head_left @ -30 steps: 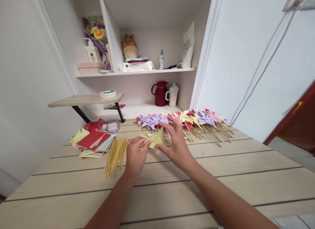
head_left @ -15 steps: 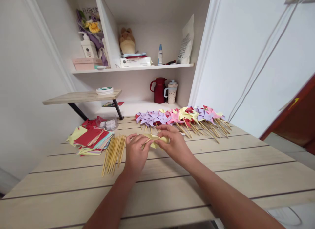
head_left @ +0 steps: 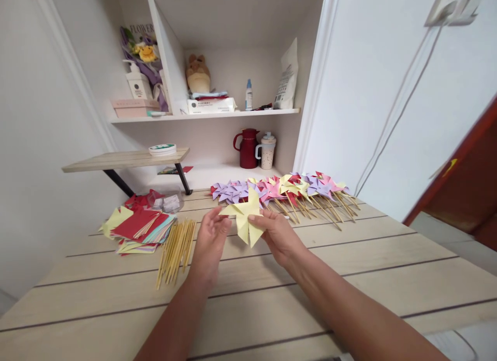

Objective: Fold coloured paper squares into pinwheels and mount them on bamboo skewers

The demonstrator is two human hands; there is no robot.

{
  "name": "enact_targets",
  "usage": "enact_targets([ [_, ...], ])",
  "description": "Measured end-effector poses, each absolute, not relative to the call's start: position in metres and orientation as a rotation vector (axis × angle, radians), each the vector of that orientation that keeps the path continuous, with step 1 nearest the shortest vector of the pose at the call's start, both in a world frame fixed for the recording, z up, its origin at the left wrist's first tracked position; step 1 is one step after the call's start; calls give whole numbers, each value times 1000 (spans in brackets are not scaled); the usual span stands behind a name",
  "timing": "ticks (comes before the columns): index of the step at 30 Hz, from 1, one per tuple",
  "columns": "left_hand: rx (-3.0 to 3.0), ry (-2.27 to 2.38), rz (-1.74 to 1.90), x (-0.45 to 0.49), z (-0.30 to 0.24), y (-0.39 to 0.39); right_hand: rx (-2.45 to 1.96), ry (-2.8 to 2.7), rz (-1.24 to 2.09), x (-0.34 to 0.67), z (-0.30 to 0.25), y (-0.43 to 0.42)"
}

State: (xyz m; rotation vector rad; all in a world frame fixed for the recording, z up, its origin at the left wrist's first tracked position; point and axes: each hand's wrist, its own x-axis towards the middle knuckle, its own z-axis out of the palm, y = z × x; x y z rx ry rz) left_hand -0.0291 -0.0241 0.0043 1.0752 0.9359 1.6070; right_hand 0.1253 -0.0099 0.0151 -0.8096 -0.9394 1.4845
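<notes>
A yellow paper pinwheel (head_left: 243, 216) with pointed blades faces me above the table. My right hand (head_left: 277, 234) pinches its right side, thumb in front and fingers behind. Just left of it, my left hand (head_left: 213, 236) has its fingers apart and curled a little, close to the left blade; no grip on the paper shows. Left of that hand lies a bundle of thin wooden sticks (head_left: 176, 249). Beyond it is a stack of coloured paper sheets (head_left: 142, 226), red on top. Finished pinwheels on sticks (head_left: 287, 187) lie in a heap behind my hands.
A clear plastic box (head_left: 169, 201) with small white pieces sits behind the paper stack. Over it stands a small raised wooden shelf (head_left: 128, 159) on black legs. A red jug (head_left: 247, 148) and a speckled cup (head_left: 267, 151) stand at the back under the white shelf (head_left: 209, 116).
The yellow paper, earlier held edge-on between both hands, now stands turned with its pinwheel shape facing me. My left hand has let go and opened. The view has tilted up slightly.
</notes>
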Motion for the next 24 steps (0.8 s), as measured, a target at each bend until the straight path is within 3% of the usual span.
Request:
enact_targets([
  [4, 1070, 945, 1441, -26, 5, -27, -783, -934, 1549, 125, 13, -10],
  [24, 1025, 977, 1517, -23, 4, -30, -800, -1028, 1555, 114, 9, -20],
])
